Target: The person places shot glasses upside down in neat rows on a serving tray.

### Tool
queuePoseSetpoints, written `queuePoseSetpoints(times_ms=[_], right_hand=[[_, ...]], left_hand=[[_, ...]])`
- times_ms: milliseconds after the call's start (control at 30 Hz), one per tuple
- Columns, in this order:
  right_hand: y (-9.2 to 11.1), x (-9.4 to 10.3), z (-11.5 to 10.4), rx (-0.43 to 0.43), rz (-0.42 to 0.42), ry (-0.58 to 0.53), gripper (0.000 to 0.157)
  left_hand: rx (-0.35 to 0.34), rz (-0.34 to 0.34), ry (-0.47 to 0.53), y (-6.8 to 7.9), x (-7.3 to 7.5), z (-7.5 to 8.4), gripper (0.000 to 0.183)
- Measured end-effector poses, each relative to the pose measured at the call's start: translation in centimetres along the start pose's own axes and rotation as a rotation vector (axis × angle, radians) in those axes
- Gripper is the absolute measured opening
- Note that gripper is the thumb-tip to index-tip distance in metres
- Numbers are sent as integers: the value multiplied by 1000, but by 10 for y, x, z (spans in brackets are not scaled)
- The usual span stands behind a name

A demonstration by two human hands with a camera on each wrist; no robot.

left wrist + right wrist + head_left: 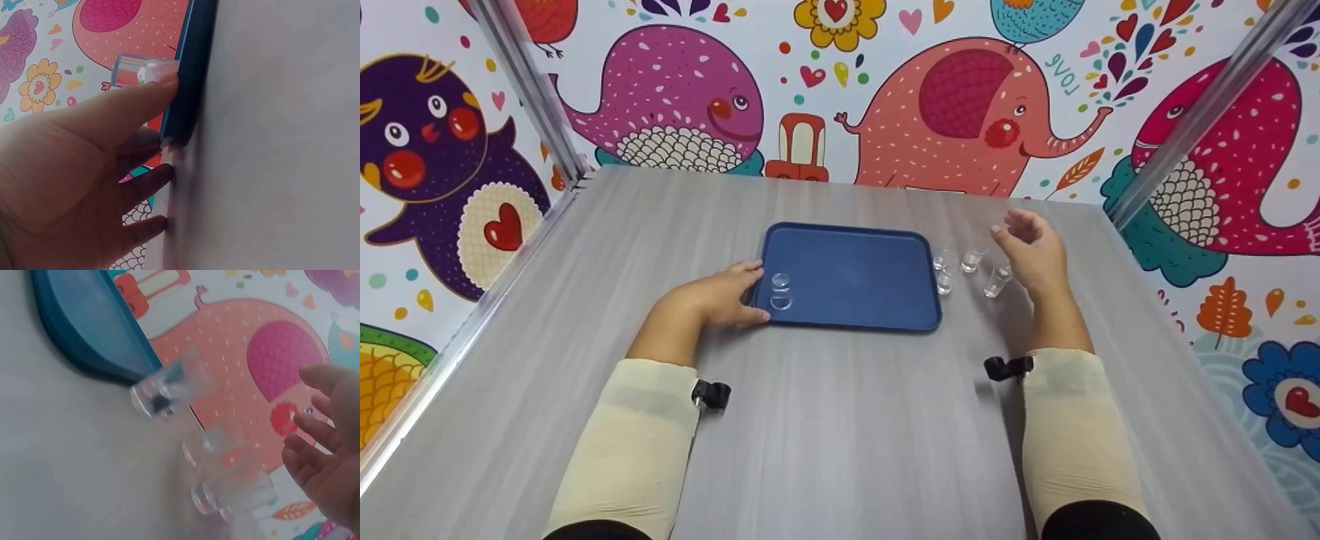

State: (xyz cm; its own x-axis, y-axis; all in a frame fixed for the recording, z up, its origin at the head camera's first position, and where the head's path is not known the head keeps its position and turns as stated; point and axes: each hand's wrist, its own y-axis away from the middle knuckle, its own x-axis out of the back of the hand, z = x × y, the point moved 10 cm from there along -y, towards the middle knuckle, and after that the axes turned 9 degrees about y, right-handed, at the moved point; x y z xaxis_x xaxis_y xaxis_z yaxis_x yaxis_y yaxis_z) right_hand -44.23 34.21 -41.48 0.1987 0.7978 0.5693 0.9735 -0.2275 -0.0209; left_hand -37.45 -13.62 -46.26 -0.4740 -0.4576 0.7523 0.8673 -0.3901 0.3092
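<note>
My left hand is at the left end of a blue tray, its fingers spread and fairly straight along the rim. In the left wrist view the thumb rests against the tray's edge. Just inside that end stands a small clear shot glass. My right hand is raised beside several more clear shot glasses, which stand on the table off the tray's right end. Its fingers are loosely bent with nothing between them. The right wrist view shows a gap between this hand and the nearest glasses.
The grey wood-grain table reaches back to a wall printed with cartoon animals. Metal posts rise at both back corners. Two of the glasses stand close against the tray's right rim.
</note>
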Motion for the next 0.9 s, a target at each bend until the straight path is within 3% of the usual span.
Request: queuePoseSetpoints(times_ms=[100, 300, 600, 900], right_hand=[[-3, 9, 13, -50, 30, -16, 71], [-9, 17, 31, -56, 73, -58, 63], [-15, 6, 64, -208, -20, -10, 76], [-16, -2, 81, -271, -41, 82, 62]], left_hand=[[0, 1, 1, -1, 0, -1, 93], [1, -2, -3, -2, 0, -3, 93], [1, -3, -8, -4, -1, -2, 94], [-4, 2, -8, -4, -2, -4, 94]])
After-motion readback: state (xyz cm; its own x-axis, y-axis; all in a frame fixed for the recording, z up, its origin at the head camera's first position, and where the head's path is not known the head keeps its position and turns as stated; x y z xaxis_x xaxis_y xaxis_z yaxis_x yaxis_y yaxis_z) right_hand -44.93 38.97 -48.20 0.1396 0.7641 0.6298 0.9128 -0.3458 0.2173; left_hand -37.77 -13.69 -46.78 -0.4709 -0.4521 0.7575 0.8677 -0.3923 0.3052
